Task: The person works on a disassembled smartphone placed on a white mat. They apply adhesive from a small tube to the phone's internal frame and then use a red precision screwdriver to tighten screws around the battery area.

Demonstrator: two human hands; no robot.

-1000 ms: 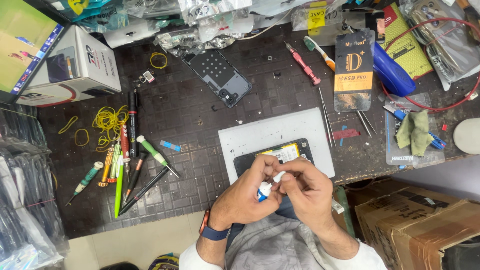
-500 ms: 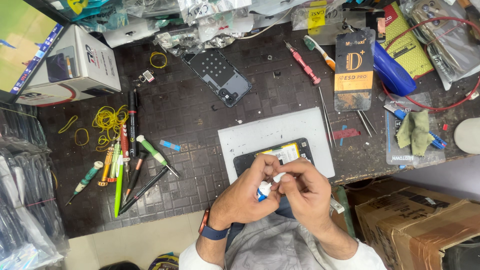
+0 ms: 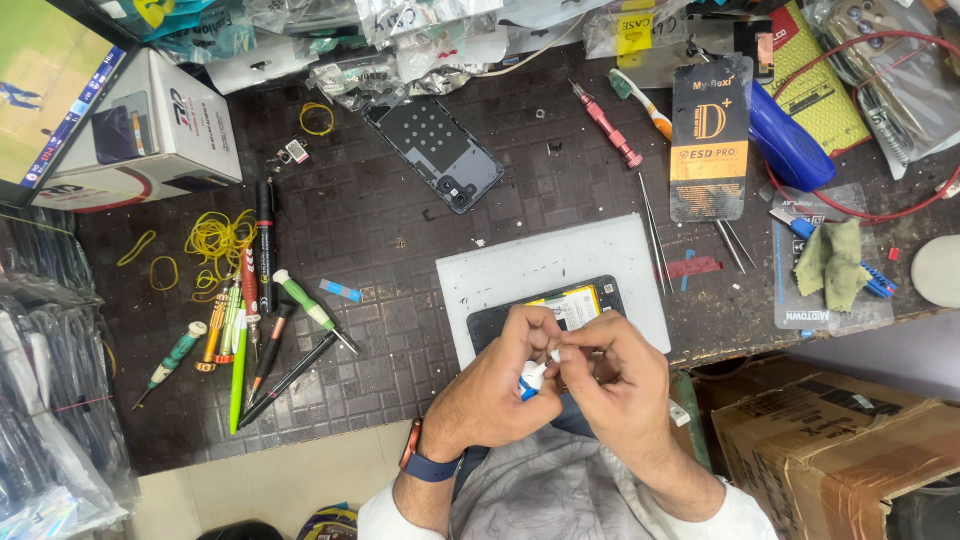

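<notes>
At the near edge of the desk [image 3: 400,210], both hands work together over a small tube. Left hand [image 3: 490,385] is closed around the small white-and-blue tube [image 3: 531,379]; right hand [image 3: 610,375] pinches its white tip, fingers curled tight. Tube sits just in front of an opened phone [image 3: 560,305] with a yellow-labelled battery, lying on a light grey mat [image 3: 540,265]. Left wrist wears a dark blue watch band [image 3: 432,467]. Further back: dark phone back cover [image 3: 435,150], red screwdriver [image 3: 605,123], tweezers [image 3: 652,235]. Left of the mat: a row of screwdrivers and pens [image 3: 255,320], yellow rubber bands [image 3: 215,240], white box [image 3: 140,130]. Cardboard box [image 3: 830,440] sits below the desk, right.
</notes>
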